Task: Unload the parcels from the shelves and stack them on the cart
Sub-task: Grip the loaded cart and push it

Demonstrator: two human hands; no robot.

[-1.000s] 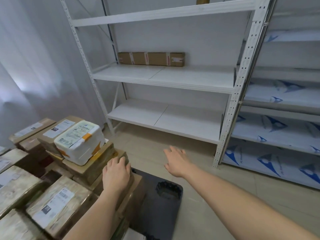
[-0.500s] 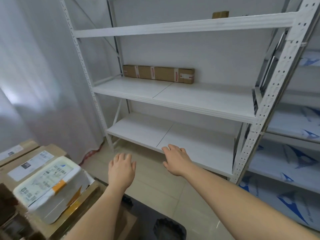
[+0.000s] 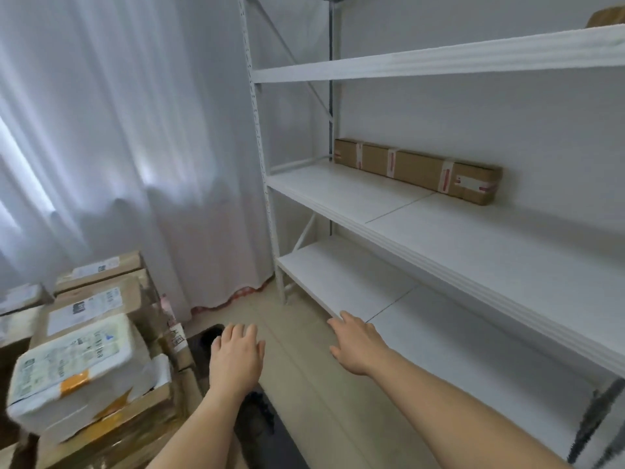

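A long brown cardboard parcel (image 3: 417,169) with red-and-white tape lies at the back of the middle shelf (image 3: 439,228) of the white rack. Another brown parcel (image 3: 607,17) peeks over the top shelf at the upper right. Stacked parcels, among them a white foam box (image 3: 72,370) with orange tape and labelled cardboard boxes (image 3: 94,304), sit on the black cart (image 3: 260,431) at the lower left. My left hand (image 3: 236,358) hovers empty over the cart's edge, fingers straight. My right hand (image 3: 356,343) reaches out empty near the front edge of the bottom shelf (image 3: 341,282).
White curtains (image 3: 118,147) hang on the left behind the cart. The rack's perforated upright (image 3: 262,184) stands between curtain and shelves. A beige tiled floor (image 3: 311,377) runs between the cart and the rack.
My view has swung left and closer to the rack. My left hand left the parcel stack and both hands now stretch forward, empty, towards the shelves.
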